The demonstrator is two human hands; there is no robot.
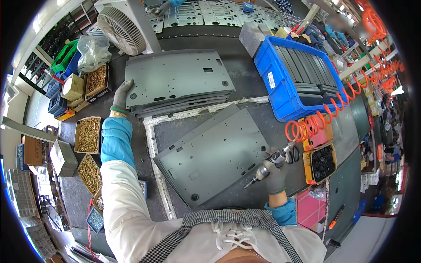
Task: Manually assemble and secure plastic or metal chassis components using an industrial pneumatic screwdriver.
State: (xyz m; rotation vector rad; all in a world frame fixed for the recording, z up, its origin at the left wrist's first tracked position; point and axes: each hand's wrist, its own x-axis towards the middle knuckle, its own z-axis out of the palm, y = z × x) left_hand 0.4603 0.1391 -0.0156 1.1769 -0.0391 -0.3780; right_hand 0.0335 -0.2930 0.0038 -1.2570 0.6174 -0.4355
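My left hand (121,94), in a grey glove, grips the left edge of the top metal panel (175,75) of a stack. This flat dark grey panel has small holes, a rectangular cutout and round black pieces near two corners. In my gloved right hand (276,179) is a pneumatic screwdriver (262,172), its bit pointing down and left. A coiled orange air hose (312,127) runs up from the tool. Between my arms another grey panel (215,151) lies at an angle on the bench, with a further sheet edge showing beneath it.
A blue crate (280,94) of upright dark grey parts stands at right. Near it is a yellow box of black round parts (322,163). Boxes of brass-coloured fasteners (89,133) line the left side. A fan (123,30) stands behind the stack. Another person's gloved hand (163,8) shows far off.
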